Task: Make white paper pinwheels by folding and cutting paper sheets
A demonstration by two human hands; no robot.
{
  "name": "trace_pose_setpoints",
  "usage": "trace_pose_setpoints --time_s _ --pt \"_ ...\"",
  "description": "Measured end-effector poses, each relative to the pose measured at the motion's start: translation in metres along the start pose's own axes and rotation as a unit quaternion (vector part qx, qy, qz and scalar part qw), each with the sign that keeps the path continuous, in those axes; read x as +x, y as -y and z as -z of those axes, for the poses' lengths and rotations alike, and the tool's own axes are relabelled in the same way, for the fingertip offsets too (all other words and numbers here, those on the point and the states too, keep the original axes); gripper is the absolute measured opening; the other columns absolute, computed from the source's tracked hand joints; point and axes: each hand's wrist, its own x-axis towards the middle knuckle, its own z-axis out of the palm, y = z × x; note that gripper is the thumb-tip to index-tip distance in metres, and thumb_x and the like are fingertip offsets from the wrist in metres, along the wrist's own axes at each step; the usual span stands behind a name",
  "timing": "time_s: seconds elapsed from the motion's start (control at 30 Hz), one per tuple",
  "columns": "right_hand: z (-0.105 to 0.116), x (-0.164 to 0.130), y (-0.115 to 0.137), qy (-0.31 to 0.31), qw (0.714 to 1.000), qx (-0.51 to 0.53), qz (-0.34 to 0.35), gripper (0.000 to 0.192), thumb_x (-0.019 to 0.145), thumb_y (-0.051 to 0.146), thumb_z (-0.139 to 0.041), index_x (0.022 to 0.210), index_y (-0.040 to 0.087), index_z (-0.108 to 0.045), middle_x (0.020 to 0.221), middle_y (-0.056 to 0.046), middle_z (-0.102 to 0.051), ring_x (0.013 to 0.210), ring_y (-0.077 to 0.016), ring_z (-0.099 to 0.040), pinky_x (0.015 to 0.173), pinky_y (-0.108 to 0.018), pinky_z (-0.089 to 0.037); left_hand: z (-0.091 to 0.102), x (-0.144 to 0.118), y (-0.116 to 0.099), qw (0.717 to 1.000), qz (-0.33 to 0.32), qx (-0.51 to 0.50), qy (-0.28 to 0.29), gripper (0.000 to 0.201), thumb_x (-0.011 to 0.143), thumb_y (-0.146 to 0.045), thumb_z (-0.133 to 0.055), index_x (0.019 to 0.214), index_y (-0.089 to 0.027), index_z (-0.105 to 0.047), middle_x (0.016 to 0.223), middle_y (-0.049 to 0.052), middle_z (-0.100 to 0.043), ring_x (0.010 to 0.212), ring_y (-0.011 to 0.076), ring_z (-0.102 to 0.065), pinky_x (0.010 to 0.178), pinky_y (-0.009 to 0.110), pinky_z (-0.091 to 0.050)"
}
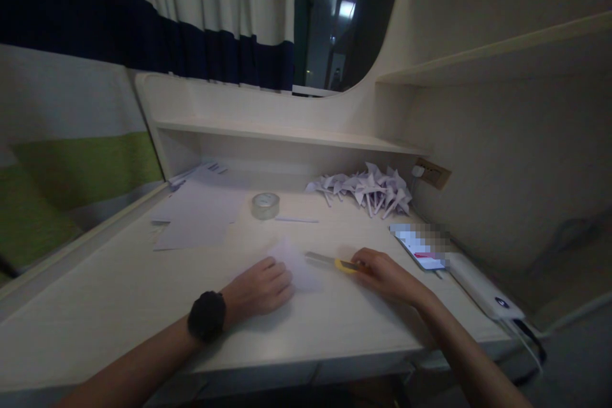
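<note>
My left hand (262,285), with a black watch (207,317) on its wrist, presses on a small piece of white paper (302,271) lying on the desk. Its fingers are bent and close together; the fingertips are partly hidden. In my right hand (382,274) is a utility knife (347,265) with a yellow and dark handle, gripped between thumb and fingers. The knife's long blade is out and points left, its tip close to the paper's right edge. A clear tape roll (265,206) lies beyond the paper, with a thin rolled paper stick (297,220) to its right.
White paper sheets (201,204) lie overlapping at the back left. Several folded paper pinwheels (375,190) on sticks are heaped at the back right. Along the right wall are a lit phone (421,252) and a white power strip (482,284) with cables. A low shelf (287,131) overhangs the desk's back.
</note>
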Motion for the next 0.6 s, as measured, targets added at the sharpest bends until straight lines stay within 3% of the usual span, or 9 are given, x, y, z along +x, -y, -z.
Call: trace_pose_setpoints --time_s 0.5,0.6 --pt "0.007 -0.01 0.013 -0.029 0.999 0.01 0.017 0.02 0.084 0.02 -0.058 0.103 0.019 -0.062 0.099 -0.009 -0.065 0.092 -0.0219 -0.059 0.083 -0.035 -0.046 -0.004 -0.003 -0.001 1.0 0.004 -0.01 -0.008 0.021 0.095 -0.013 -0.042 0.078 -0.019 -0.054 0.074 0.002 -0.056 0.068 0.0178 -0.048 0.061 0.034 -0.038" --pt "0.006 -0.01 0.012 -0.03 0.999 0.011 0.016 0.02 0.083 0.018 -0.059 0.103 0.019 -0.062 0.099 -0.009 -0.065 0.091 -0.0216 -0.058 0.082 -0.035 -0.046 -0.007 -0.004 0.003 0.999 0.042 -0.03 -0.008 0.018 0.094 -0.012 -0.043 0.084 -0.018 -0.055 0.081 0.004 -0.059 0.075 0.0193 -0.052 0.068 0.035 -0.044"
